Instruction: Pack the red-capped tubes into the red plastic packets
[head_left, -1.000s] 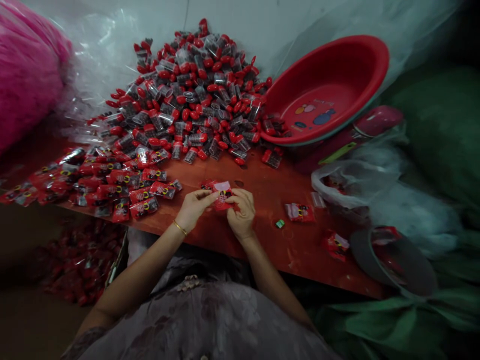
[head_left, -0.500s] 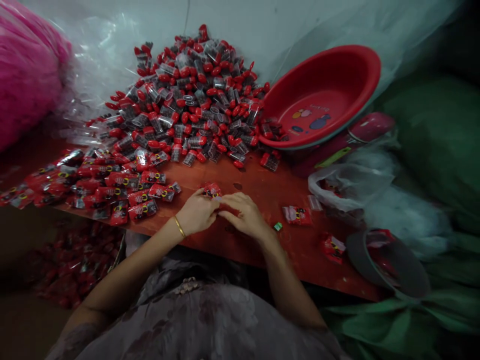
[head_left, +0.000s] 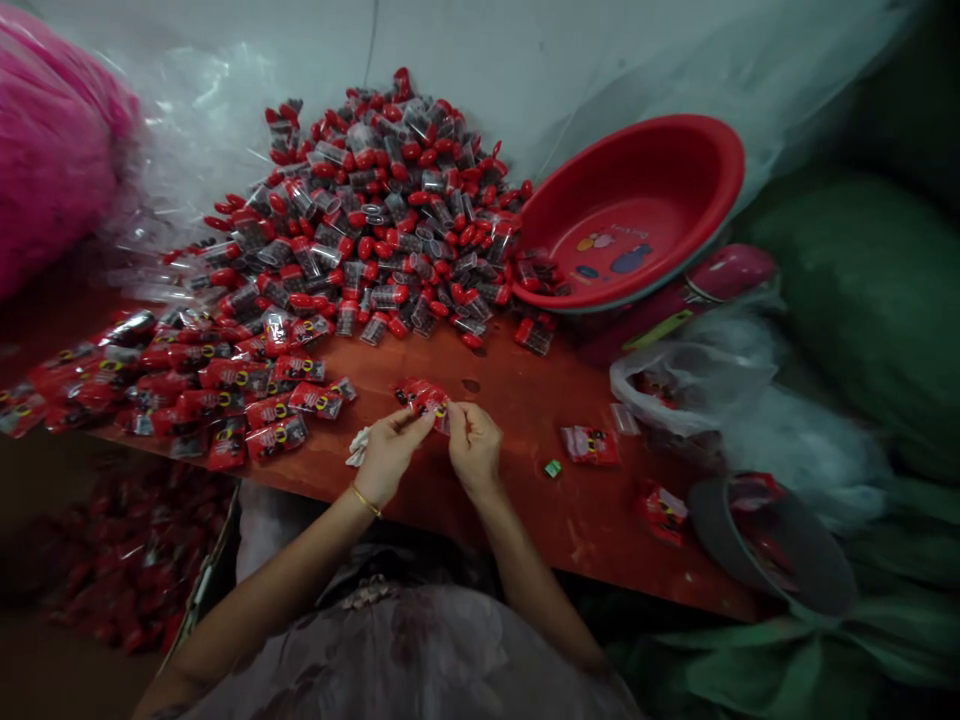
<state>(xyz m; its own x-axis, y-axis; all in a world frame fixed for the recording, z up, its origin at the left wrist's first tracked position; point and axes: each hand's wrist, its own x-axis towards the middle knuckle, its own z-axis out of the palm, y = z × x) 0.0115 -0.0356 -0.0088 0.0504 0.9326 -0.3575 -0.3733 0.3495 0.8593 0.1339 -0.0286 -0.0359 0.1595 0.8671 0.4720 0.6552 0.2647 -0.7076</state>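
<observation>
A red-brown tabletop (head_left: 525,530) carries a broad heap of clear tubes with red caps (head_left: 375,230). At far left bulges a pink bag (head_left: 60,160). To the right of the heap, a red plastic basin (head_left: 660,190) with a cartoon print stands tilted, its near rim touching the capped tubes. A pile of printed red packets (head_left: 225,375) spreads over the left part of the tabletop. A grey bowl (head_left: 716,520) with red pieces inside sits at the right edge, near an open plastic bag (head_left: 697,390).

Both hands are close together, clamped on one red packet (head_left: 437,406) above the tabletop's front middle: the left hand (head_left: 386,455) pinches its left side, the right hand (head_left: 476,445) its right end. Two loose packets (head_left: 592,446) lie to the right. Smallest are a crumpled white piece (head_left: 358,448) beside the left hand and a little green square (head_left: 553,468).
</observation>
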